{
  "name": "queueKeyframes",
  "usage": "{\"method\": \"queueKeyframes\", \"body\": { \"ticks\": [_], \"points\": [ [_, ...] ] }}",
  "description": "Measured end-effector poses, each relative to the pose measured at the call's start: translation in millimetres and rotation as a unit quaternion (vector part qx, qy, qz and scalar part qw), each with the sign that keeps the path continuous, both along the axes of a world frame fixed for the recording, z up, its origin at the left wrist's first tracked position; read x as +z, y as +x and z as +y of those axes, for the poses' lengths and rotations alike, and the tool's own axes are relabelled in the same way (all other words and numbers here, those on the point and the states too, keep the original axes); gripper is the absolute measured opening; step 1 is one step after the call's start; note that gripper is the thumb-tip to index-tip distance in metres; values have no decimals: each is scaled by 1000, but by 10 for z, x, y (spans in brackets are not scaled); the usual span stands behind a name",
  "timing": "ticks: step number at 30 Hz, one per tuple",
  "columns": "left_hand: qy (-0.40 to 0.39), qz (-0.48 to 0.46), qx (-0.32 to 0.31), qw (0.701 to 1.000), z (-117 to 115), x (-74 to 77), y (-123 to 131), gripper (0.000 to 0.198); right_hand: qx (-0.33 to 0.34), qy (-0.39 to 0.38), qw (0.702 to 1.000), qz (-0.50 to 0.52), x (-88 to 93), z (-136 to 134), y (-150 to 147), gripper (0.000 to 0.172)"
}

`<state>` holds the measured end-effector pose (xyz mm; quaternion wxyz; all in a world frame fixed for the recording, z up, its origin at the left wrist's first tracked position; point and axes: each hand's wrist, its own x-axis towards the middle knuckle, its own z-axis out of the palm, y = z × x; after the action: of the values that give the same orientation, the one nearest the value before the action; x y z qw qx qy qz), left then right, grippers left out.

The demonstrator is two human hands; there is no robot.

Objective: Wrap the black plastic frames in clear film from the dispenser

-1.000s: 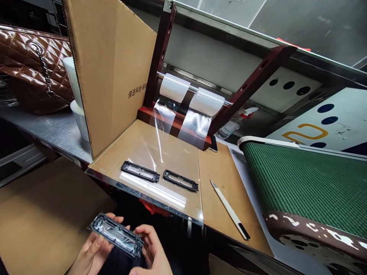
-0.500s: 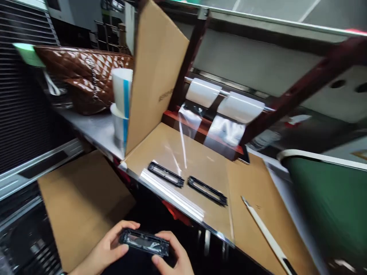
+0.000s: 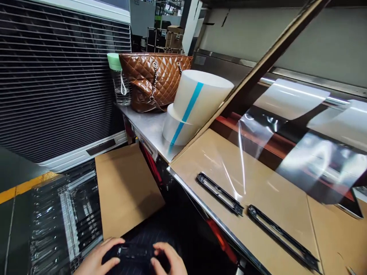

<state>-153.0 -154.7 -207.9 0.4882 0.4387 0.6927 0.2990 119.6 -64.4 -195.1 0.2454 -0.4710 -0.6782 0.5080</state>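
Observation:
Low at the bottom of the head view, a narrow black plastic frame (image 3: 133, 251) lies level between my two hands. My left hand (image 3: 101, 256) grips its left end, thumb in front and fingers behind. At the other end my right hand (image 3: 169, 260) has its thumb and fingers curled round the edge. The dark clothing behind makes the part's outline hard to see. On the cardboard-covered bench to the right rest two similar black frames, one nearer the left (image 3: 220, 194) and one further right (image 3: 283, 237).
Transparent film (image 3: 246, 141) hangs from rolls onto the bench. White rolls with a blue stripe (image 3: 197, 95) stand beside a brown quilted bag (image 3: 155, 82) and a bottle (image 3: 122, 84). A cardboard sheet (image 3: 129, 191) covers part of a crate (image 3: 77, 214) of black parts.
The view has swung left, so bench, bag and crate appear further right. My hands still hold the black frame, now lower and darker in view.

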Motion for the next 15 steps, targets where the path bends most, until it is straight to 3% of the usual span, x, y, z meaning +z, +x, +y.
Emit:
{"method": "queueKeyframes", "body": {
  "ticks": [4, 7, 9, 11, 15],
  "points": [
    [-24, 79, 130, 988, -343, -453, -607, 54, -15, -14, 1000, 6, 113, 195, 18, 28],
    [-62, 141, 207, 966, -531, -780, -1107, 76, -58, -28, 998, 21, 72, 218, 87, 37],
    [-81, 173, 224, 956, -594, -979, -1389, 82, -97, -34, 994, 26, 5, 159, 124, 43],
    [-96, 201, 223, 949, -612, -1162, -1611, 76, -127, -39, 991, 24, -52, 84, 157, 48],
    [-104, 246, 204, 942, -583, -1476, -1900, 58, -107, -61, 992, 5, -60, 16, 231, 50]
  ]
}}
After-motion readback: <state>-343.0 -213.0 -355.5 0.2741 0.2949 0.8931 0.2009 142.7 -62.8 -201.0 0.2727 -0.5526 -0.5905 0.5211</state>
